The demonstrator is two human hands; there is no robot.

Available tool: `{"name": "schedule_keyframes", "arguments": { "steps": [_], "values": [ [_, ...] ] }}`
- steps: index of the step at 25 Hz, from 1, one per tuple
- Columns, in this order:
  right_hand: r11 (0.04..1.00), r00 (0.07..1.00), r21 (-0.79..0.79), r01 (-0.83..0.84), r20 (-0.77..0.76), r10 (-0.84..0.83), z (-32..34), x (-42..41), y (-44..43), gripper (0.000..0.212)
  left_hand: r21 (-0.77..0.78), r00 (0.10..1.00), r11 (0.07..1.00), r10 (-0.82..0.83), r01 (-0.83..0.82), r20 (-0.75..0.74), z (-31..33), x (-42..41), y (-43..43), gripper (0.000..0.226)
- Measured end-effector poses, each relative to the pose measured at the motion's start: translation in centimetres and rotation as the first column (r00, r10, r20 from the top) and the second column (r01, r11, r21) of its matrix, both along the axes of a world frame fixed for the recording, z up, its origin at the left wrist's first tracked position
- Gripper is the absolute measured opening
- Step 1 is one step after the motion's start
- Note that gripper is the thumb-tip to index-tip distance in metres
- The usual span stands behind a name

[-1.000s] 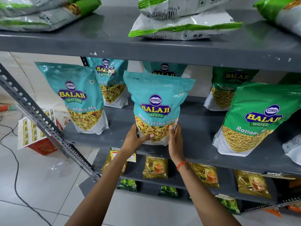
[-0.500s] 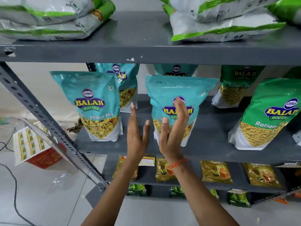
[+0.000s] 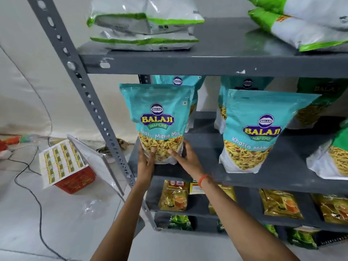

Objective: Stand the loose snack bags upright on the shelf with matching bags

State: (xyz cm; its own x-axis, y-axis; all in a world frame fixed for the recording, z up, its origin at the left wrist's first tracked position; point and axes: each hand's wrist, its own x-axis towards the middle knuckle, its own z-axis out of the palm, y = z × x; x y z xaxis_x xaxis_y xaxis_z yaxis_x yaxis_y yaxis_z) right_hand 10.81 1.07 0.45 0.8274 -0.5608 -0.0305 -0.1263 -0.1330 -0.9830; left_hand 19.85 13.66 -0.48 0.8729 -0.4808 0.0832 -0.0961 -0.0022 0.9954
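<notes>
A teal Balaji Khatta Mitha Mix bag (image 3: 160, 113) stands upright at the left front of the grey middle shelf (image 3: 203, 176). My left hand (image 3: 146, 161) grips its lower left corner and my right hand (image 3: 185, 157) grips its lower right side. A second teal bag (image 3: 263, 125) stands upright to the right, free of my hands. Two more teal bags (image 3: 178, 80) (image 3: 246, 83) stand behind these, mostly hidden. Green Ratlami bags (image 3: 337, 159) stand at the right end of the same shelf.
White and green bags (image 3: 145, 31) lie flat on the top shelf, with more at the right (image 3: 310, 21). Golden tea packets (image 3: 174, 196) fill the lower shelf. A perforated grey upright (image 3: 84, 87) slants at the left. A red crate (image 3: 75, 178) and cables lie on the floor.
My hands left the right teal bag, hovered open, then moved left and took hold of the left teal bag's bottom. The camera swung left and closer.
</notes>
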Motion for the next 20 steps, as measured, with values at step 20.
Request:
{"name": "schedule_keyframes", "arguments": {
  "steps": [20],
  "values": [
    [0.986,0.998,-0.16,0.055,-0.029,-0.06,-0.1,-3.6,-1.0,0.064,0.201,0.989,0.969,-0.131,0.142,-0.067,-0.1,-3.1,0.3,0.064]
  ]
}}
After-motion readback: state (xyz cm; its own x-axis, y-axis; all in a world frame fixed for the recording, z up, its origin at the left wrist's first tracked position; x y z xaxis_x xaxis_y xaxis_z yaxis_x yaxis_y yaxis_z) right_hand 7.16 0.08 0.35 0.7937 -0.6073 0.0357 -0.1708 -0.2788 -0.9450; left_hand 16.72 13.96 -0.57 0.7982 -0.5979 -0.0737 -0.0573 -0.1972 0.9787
